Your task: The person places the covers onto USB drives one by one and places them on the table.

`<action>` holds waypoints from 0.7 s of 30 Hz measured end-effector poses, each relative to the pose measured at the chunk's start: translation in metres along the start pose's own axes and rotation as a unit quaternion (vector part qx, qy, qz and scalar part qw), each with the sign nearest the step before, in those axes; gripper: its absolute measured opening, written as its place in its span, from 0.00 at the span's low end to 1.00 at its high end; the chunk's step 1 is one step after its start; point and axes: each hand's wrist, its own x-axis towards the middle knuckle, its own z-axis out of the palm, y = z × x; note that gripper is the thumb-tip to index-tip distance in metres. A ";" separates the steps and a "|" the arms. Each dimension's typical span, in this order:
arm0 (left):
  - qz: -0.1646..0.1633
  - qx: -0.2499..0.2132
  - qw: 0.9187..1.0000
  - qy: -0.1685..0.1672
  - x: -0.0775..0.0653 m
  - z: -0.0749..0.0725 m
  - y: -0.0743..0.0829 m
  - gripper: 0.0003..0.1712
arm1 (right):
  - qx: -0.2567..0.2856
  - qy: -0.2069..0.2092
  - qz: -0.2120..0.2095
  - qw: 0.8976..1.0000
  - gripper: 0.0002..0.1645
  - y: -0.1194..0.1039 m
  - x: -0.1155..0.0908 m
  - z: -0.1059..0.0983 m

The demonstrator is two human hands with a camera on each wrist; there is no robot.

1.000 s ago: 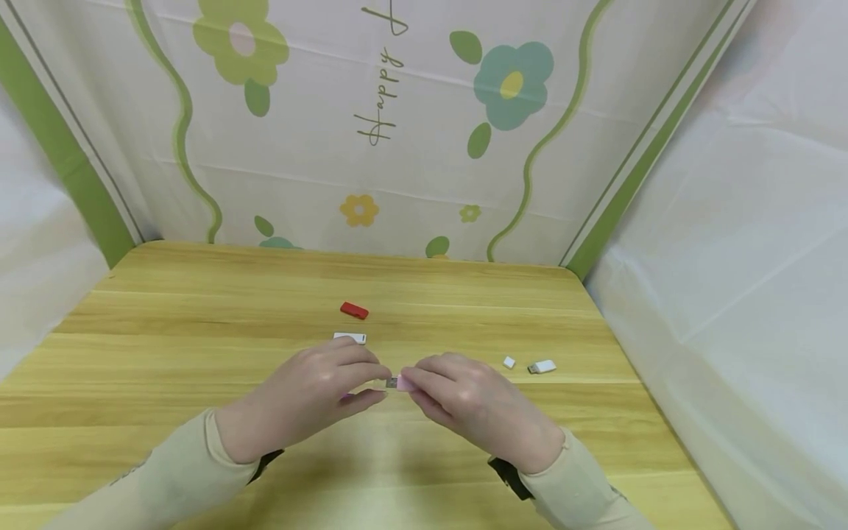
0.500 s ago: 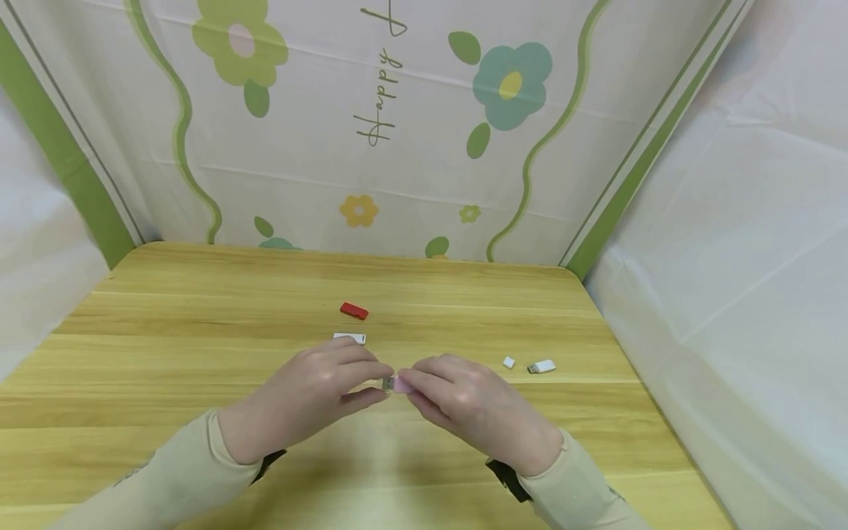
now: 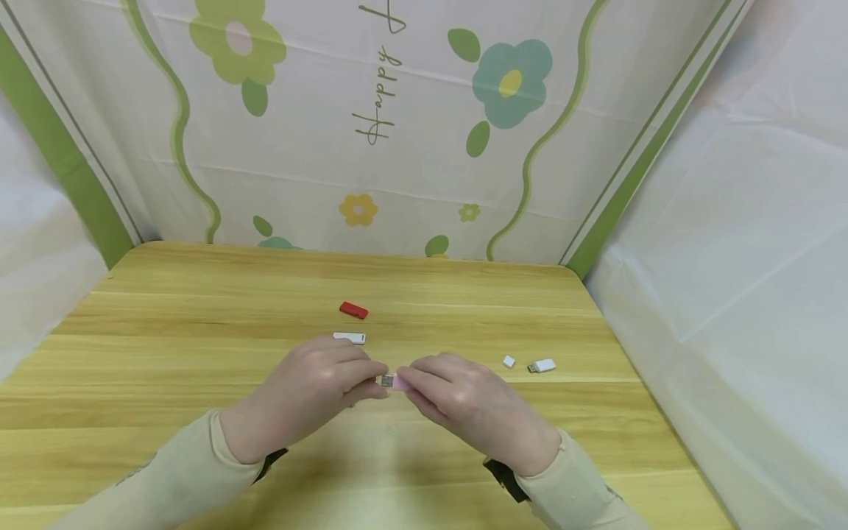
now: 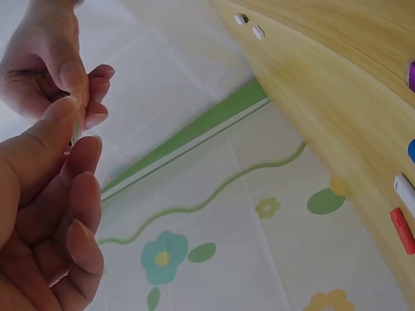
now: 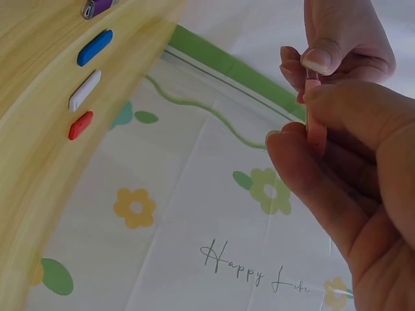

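Note:
Above the table's middle, my right hand [image 3: 470,401] pinches a pink USB flash drive [image 3: 400,383] between thumb and fingers. Its metal plug [image 3: 387,381] points left. My left hand [image 3: 314,386] pinches a small see-through piece at the plug end, apparently a clear cap [image 4: 76,133]; a pale outline shows around the plug in the head view. Fingers mostly hide this piece. In the right wrist view the pink body [image 5: 316,126] sits upright between the right thumb and fingers, with the left thumb at its metal end.
On the wooden table [image 3: 218,316] lie a red USB stick [image 3: 354,311] and a white one [image 3: 350,338]. To the right are a small white cap [image 3: 509,362] and a white uncapped stick [image 3: 545,366]. Blue [image 5: 94,47] and purple [image 5: 96,8] sticks show in the right wrist view.
The left fingertips shift slightly at the plug end, and the see-through piece now appears around the plug instead of mostly left of it. The right hand moves slightly left.

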 end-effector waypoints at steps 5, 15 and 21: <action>0.019 0.002 1.000 0.010 0.001 0.002 -0.001 0.14 | -0.019 -0.010 0.000 1.000 0.17 -0.001 0.001 0.000; 0.032 0.019 0.999 0.000 0.002 0.006 0.000 0.18 | -0.047 -0.007 -0.003 0.999 0.13 -0.003 0.001 0.003; 0.042 0.014 0.999 0.005 0.004 0.008 -0.001 0.19 | -0.062 -0.004 -0.007 0.998 0.13 -0.004 0.002 0.003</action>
